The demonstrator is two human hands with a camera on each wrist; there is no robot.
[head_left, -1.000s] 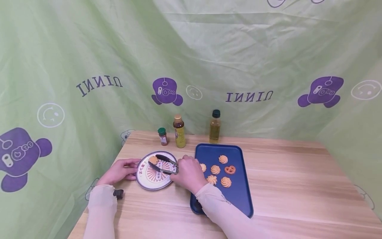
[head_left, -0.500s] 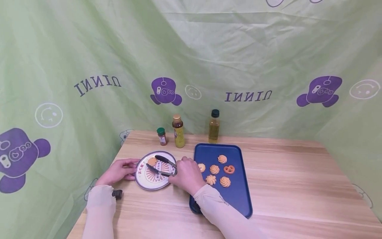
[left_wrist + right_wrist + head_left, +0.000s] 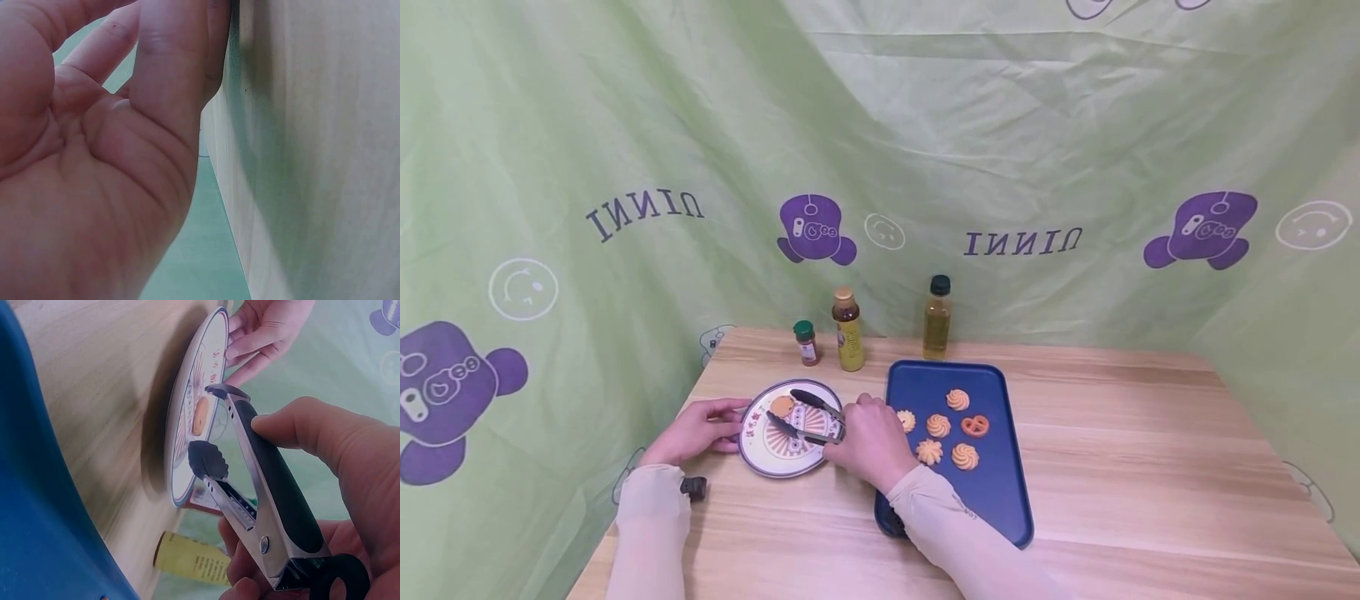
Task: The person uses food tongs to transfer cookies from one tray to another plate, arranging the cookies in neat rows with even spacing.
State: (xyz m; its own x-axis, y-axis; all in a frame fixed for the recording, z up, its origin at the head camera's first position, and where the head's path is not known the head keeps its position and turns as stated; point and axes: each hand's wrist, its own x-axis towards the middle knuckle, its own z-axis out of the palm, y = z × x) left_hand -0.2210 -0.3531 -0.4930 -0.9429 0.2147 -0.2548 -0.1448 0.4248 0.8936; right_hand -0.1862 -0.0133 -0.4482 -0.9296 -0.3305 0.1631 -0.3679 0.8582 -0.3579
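A white patterned plate [image 3: 763, 458] lies on the table, with one round cookie [image 3: 782, 406] on its far left part. My right hand [image 3: 872, 437] grips black-and-steel tongs [image 3: 820, 435] by their handles over the plate. In the right wrist view, the tips of the tongs [image 3: 265, 481] stand apart with nothing pinched, and the cookie [image 3: 200, 415] lies on the plate beyond them. My left hand [image 3: 703, 429] rests its fairly straight fingers against the plate's left rim. In the left wrist view, the palm of the left hand [image 3: 125, 150] shows, but the fingertips are hidden.
A blue tray [image 3: 992, 500] right of the plate bears several swirl cookies [image 3: 938, 426] and a pretzel [image 3: 975, 427]. Behind stand a green-capped spice jar [image 3: 806, 343], a yellow-labelled bottle [image 3: 848, 329] and an oil bottle [image 3: 937, 317]. A green curtain [image 3: 880, 125] hangs beyond the table.
The tongs' tips have spread and let go of the cookie, which now lies on the plate. The left hand has stayed at the rim. The whole view has shifted slightly.
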